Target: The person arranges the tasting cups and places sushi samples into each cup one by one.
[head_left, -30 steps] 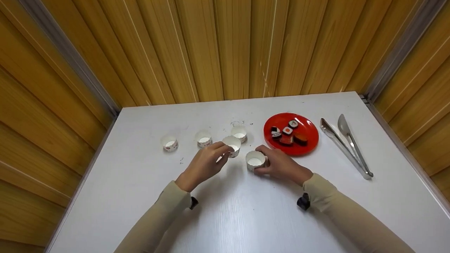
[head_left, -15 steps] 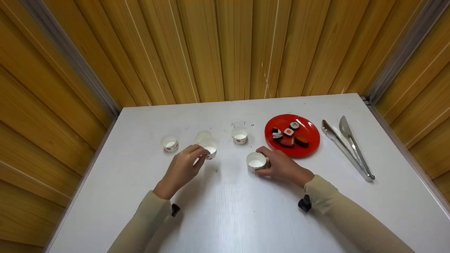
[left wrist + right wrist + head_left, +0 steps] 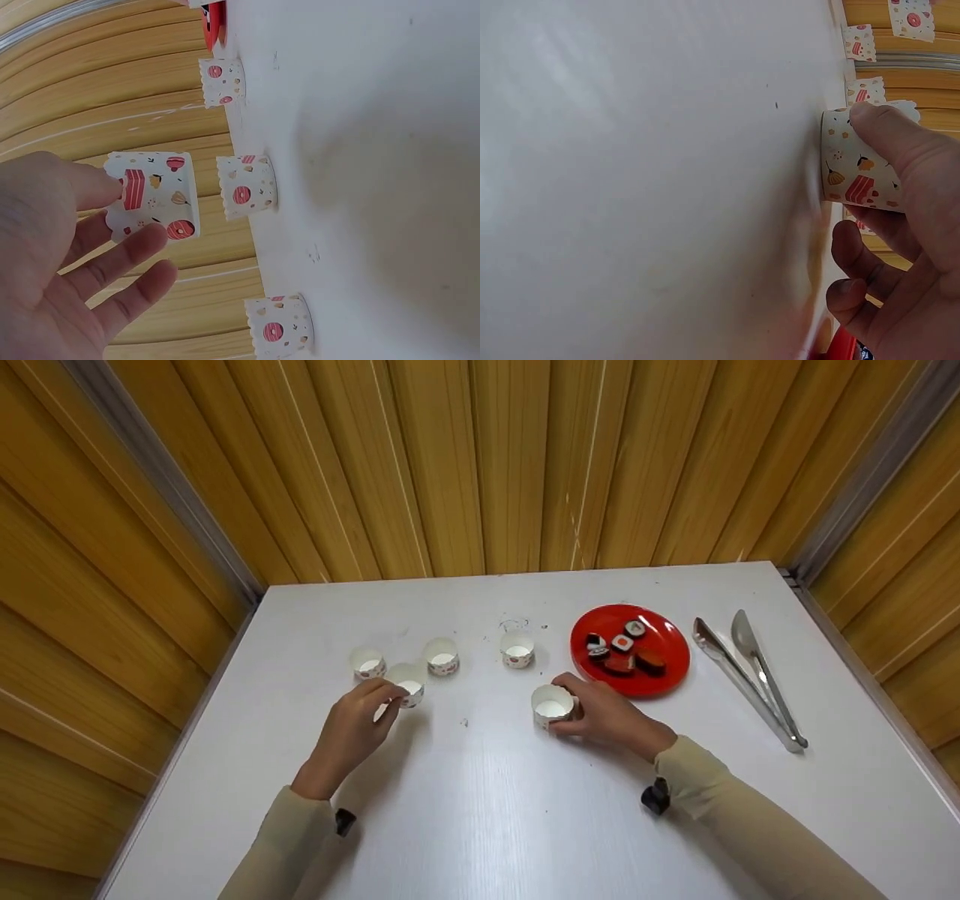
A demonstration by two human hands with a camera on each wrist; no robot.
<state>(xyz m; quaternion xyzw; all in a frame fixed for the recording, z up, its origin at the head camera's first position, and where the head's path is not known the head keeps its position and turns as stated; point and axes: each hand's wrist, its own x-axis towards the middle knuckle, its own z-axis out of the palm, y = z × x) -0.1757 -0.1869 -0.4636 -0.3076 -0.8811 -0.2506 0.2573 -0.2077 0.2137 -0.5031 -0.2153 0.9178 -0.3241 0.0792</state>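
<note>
My left hand pinches a printed paper baking cup by its scalloped rim, thumb on one side and fingers on the other. In the left wrist view this cup hangs above the table, apart from the standing cups. My right hand grips a second baking cup around its side, low over the table; whether it touches the surface I cannot tell. Three more cups stand upright in a loose row: a left cup, a middle cup and a right cup.
On the right, a red plate carries several sushi-shaped pieces. Beyond it lie metal tongs, spread in a V. Wood-patterned panels rise behind the white table and along both sides.
My left hand has carried its baking cup leftward, from beside the right standing cup, past the middle one, to near the left one. The right hand keeps its cup in about the same place.
</note>
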